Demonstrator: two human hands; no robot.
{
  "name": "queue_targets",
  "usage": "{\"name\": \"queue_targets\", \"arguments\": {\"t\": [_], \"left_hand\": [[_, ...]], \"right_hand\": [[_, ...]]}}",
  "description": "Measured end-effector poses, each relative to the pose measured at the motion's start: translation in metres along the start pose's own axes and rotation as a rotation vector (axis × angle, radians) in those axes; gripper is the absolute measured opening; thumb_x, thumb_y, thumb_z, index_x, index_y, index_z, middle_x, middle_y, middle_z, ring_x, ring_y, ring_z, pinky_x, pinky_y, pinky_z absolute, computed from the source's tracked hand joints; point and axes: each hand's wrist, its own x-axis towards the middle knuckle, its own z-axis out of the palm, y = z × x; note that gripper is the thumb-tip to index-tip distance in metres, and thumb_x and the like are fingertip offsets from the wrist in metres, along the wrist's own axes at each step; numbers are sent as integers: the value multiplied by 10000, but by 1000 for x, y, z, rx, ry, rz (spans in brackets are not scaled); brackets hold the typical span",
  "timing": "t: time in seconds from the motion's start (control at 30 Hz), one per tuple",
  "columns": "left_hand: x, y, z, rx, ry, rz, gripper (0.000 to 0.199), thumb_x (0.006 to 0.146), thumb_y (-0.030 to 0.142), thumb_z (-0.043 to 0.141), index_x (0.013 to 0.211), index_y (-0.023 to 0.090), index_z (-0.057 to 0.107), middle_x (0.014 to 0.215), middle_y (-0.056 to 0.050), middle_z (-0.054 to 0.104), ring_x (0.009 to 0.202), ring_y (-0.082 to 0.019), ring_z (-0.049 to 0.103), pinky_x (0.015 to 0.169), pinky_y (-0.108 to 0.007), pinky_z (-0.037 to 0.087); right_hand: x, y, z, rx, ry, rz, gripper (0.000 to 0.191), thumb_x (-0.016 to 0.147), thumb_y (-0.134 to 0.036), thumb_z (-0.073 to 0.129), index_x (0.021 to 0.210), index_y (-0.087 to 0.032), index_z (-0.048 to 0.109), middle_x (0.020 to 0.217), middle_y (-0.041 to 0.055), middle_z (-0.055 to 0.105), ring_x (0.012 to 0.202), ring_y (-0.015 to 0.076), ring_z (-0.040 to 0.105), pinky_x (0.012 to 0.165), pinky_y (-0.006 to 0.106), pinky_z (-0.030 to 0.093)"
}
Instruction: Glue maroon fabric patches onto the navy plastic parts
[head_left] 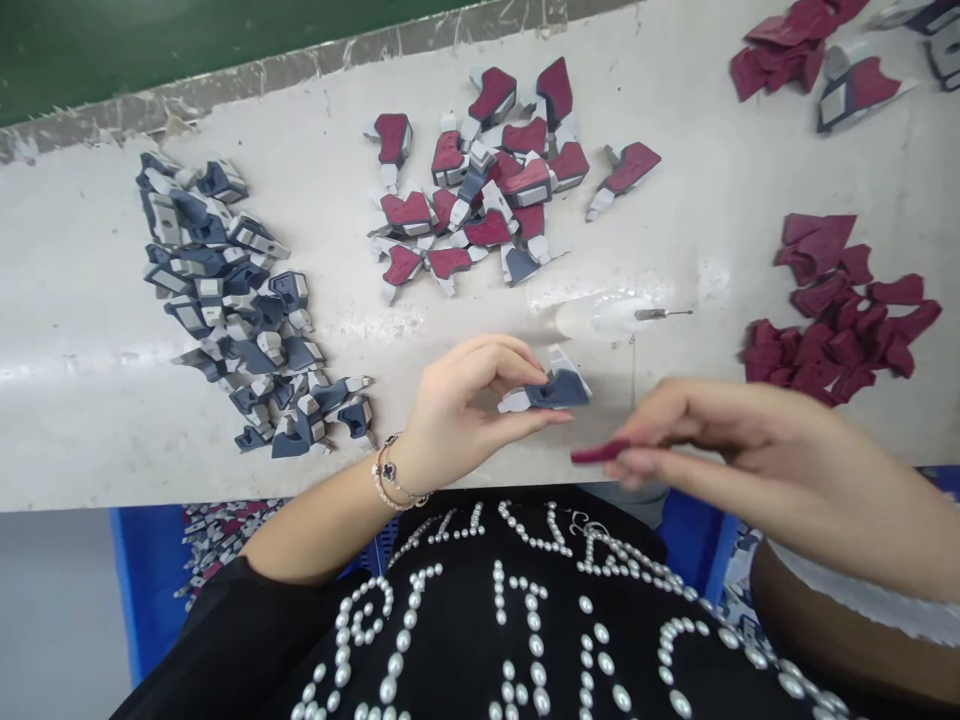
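My left hand (480, 395) pinches a small blue-grey and white plastic part (561, 388) between thumb and fingers, just above the near edge of the table. Close by on the right, my right hand (697, 435) holds a thin dark-red plastic piece (598, 453) at its fingertips, pointing left. The red piece and the blue-grey part are apart. Beyond both hands lies a clear glue bottle (592, 317) on its side, its thin metal needle tip toward the right.
Blue-grey and white parts (247, 320) are heaped at left. Parts with red faces (487, 190) spread across the middle back. Loose red pieces (847, 320) lie in a pile at right, with more red pieces (787, 45) behind. Blue bins (146, 590) stand below the table's near edge.
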Motion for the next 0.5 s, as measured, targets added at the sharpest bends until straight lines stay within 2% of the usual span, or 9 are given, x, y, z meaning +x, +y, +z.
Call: {"name": "queue_targets", "arguments": {"t": [0.03,0.1,0.27,0.5], "left_hand": [[0,0,0,37,7,12,263,766,274,856,913,191,653,925,-50,709,851,-147,703,733,-271,630],[1,-1,1,87,7,36,228,783,248,842,909,190,661,918,-47,713,852,-142,699,744,-264,619],[2,-1,1,147,1,96,225,787,274,839,910,196,666,889,-32,718,822,-136,703,743,-268,616],[3,0,1,201,14,146,252,773,320,847,917,209,672,887,-18,720,799,-131,709,730,-265,627]], "right_hand": [[3,-2,-1,-11,94,12,128,874,-373,751,873,-247,730,813,11,779,742,183,745,654,271,576],[10,-4,1,-16,160,20,150,862,-381,763,861,-239,714,816,13,776,757,183,744,686,278,576],[25,-6,8,-5,166,-10,165,880,-375,734,827,-228,682,807,-1,765,762,172,738,678,269,556],[26,-6,5,-54,166,-2,227,880,-439,722,796,-236,667,779,10,736,729,207,714,660,333,555]]}}
